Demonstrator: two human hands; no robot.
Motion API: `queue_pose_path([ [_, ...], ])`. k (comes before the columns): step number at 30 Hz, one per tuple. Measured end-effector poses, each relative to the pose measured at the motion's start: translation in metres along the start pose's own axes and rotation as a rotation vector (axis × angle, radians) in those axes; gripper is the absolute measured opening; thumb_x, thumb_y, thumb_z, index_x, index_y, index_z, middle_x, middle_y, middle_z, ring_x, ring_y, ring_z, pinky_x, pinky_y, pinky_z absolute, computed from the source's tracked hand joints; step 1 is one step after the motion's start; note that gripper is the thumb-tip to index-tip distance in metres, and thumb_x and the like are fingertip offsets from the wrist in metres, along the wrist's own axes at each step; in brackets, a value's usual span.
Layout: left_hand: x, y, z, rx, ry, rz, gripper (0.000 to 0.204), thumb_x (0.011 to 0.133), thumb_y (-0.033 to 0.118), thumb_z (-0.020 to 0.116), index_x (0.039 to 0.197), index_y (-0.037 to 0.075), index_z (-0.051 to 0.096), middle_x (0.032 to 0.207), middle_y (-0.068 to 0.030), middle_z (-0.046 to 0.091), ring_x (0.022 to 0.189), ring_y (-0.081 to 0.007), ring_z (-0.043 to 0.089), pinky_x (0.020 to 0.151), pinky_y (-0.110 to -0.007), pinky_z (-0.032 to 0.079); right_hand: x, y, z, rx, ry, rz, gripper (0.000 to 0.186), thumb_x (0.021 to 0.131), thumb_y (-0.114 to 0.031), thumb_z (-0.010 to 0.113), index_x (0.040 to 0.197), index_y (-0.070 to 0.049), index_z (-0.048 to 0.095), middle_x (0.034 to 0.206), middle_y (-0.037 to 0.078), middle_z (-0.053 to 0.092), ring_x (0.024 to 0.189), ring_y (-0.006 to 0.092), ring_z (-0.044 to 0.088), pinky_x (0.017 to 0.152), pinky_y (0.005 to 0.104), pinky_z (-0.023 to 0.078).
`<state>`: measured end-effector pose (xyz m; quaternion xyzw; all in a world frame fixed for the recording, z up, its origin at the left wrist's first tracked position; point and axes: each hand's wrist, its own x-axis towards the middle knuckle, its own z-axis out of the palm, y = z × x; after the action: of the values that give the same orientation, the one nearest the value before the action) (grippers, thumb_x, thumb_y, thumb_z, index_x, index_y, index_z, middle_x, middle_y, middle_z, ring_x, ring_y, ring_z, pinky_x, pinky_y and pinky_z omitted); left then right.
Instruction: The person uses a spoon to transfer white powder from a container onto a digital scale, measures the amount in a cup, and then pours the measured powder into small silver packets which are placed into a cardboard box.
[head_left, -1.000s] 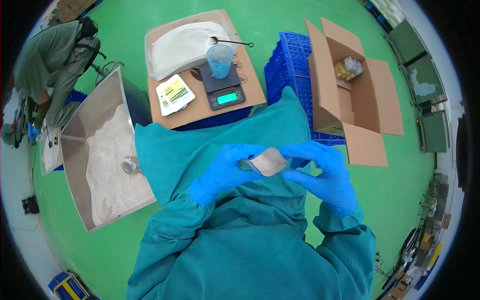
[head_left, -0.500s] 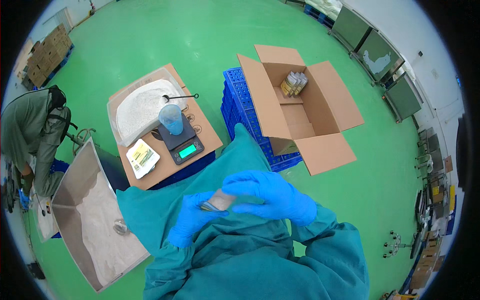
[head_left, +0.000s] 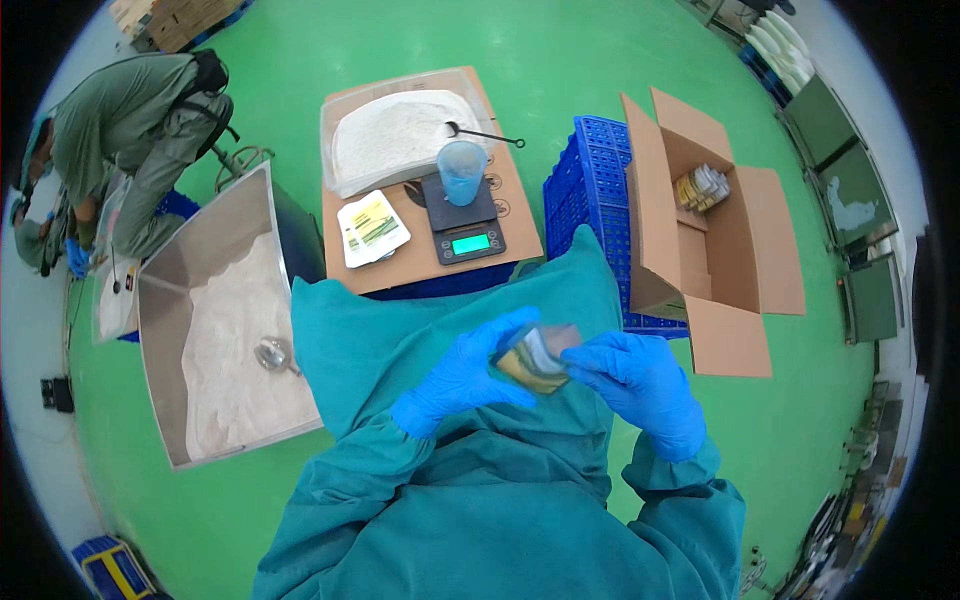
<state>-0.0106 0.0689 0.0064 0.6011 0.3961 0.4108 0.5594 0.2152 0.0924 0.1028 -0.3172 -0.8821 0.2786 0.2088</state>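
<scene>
Blue-gloved left hand (head_left: 470, 370): curled around the left side of the pouch, grasping it between the upper fingers and the thumb below.
Blue-gloved right hand (head_left: 640, 385): fingertips bunched at the pouch's right edge, apparently pinching it; the exact grip is blurred.
Pouch (head_left: 535, 360): small, yellowish and grey-white, tilted, between the two hands above the teal gown (head_left: 450, 320) draped over the lap; motion blurs its detail.
Cardboard surface (head_left: 517, 232): beyond the knees, bearing a clear tub, flat packets and a scale.
Clear tub (head_left: 334, 145): at the far left of the surface, heaped with white powder (head_left: 400, 135); a black spoon (head_left: 487, 133) lies across its right side.
Scale (head_left: 468, 244): dark, its display lit green, a translucent blue cup (head_left: 461, 172) upright on its platform.
Flat packets (head_left: 372, 230): white with yellow-green fronts, stacked left of the scale.
Metal bin (head_left: 210, 240): left of the knees, holding pale pinkish powder (head_left: 235, 380) with a metal scoop (head_left: 272, 353) resting in it.
Carton (head_left: 653, 200): right of the surface, flaps open, several filled pouches (head_left: 702, 188) at its far end; blue crates (head_left: 590, 185) stand under and beside it.
Co-worker (head_left: 125, 125): bent over at far left, in grey-green clothes.
</scene>
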Motion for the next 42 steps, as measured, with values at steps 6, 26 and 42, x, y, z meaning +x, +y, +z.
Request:
queue_pose_path([
  [6,-0.016,-0.020,-0.043,0.101,0.204,0.053,0.119,0.049,0.039,0.091,0.143,0.002,0.028,0.143,-0.0145,0.038,0.132,-0.0312,0.036,0.112,-0.043,0.026,0.020,-0.004,0.012,-0.235,-0.020,0.045,0.019,0.083,-0.014,0.065,0.102,-0.016,0.064,0.080,0.009,0.061,0.066,0.0283,0.062,0.055,0.0378,0.049],
  [26,0.061,-0.059,-0.161,0.353,0.855,0.287,0.089,0.069,0.006,0.077,0.140,0.003,0.024,0.123,-0.0115,0.042,0.116,-0.0238,0.045,0.102,-0.035,0.037,0.132,0.059,0.065,0.348,0.355,0.106,0.030,0.074,-0.005,0.075,0.071,-0.006,0.046,0.080,0.008,0.059,0.062,0.0146,0.056,0.053,0.0290,0.044],
  [42,0.083,-0.116,-0.229,0.378,1.144,0.169,0.088,0.073,0.030,0.073,0.143,0.001,0.028,0.118,-0.0104,0.048,0.108,-0.0218,0.047,0.099,-0.036,0.037,0.150,0.180,0.099,0.612,0.193,0.599,0.032,0.077,0.001,0.069,0.061,-0.006,0.043,0.060,0.002,0.049,0.054,0.0087,0.044,0.050,0.0253,0.035],
])
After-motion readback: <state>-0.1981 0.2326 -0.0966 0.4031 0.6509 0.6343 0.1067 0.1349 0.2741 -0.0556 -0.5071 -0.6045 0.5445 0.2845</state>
